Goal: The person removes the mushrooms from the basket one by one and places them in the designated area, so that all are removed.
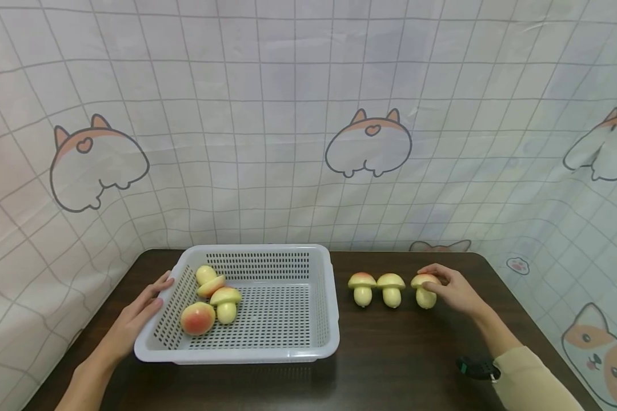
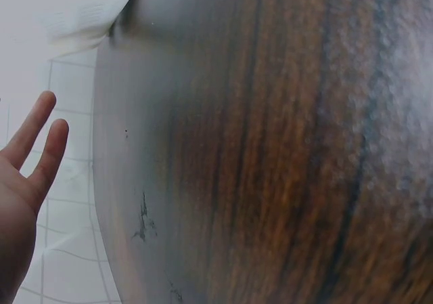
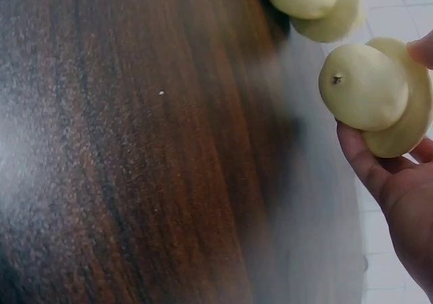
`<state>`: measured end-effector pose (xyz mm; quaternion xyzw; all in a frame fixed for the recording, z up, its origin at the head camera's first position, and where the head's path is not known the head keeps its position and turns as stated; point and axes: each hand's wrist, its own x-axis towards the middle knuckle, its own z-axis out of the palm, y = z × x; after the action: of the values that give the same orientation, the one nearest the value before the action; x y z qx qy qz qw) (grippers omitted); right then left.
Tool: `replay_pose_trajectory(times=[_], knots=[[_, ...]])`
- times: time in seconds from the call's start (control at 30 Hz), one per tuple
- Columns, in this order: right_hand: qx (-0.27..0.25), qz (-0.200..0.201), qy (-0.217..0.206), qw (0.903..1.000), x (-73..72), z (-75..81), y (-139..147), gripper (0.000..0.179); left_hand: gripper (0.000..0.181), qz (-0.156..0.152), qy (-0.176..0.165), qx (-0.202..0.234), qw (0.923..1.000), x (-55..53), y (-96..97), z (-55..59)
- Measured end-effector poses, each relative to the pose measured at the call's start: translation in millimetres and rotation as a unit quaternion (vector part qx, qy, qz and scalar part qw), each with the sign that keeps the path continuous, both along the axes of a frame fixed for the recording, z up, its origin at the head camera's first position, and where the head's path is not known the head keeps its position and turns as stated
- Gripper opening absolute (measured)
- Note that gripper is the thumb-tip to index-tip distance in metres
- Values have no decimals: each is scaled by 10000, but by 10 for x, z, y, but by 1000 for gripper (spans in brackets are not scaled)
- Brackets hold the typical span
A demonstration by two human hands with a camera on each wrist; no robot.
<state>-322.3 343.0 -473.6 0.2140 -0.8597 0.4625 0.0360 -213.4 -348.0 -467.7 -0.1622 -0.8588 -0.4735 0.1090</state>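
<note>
At the table (image 1: 380, 342), hands (image 1: 137, 313) (image 1: 453, 290) touch a basket (image 1: 249, 356) (left), grip a mushroom (image 1: 425, 298) (right).

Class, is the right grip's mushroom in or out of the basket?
Out: in the head view, the right grip holds the mushroom beside two other mushrooms, apart from the basket.

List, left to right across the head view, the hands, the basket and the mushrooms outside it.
Left hand → pale basket → first mushroom → second mushroom → third mushroom → right hand, whose fingers hold that third mushroom.
</note>
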Motion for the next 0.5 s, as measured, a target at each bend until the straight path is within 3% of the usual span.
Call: replay_pose_trajectory(times=[0.5], knots=[[221,-249,62,9994,-111,-136,-29,29,47,48,-84,-50,9999,3,-4,-5]])
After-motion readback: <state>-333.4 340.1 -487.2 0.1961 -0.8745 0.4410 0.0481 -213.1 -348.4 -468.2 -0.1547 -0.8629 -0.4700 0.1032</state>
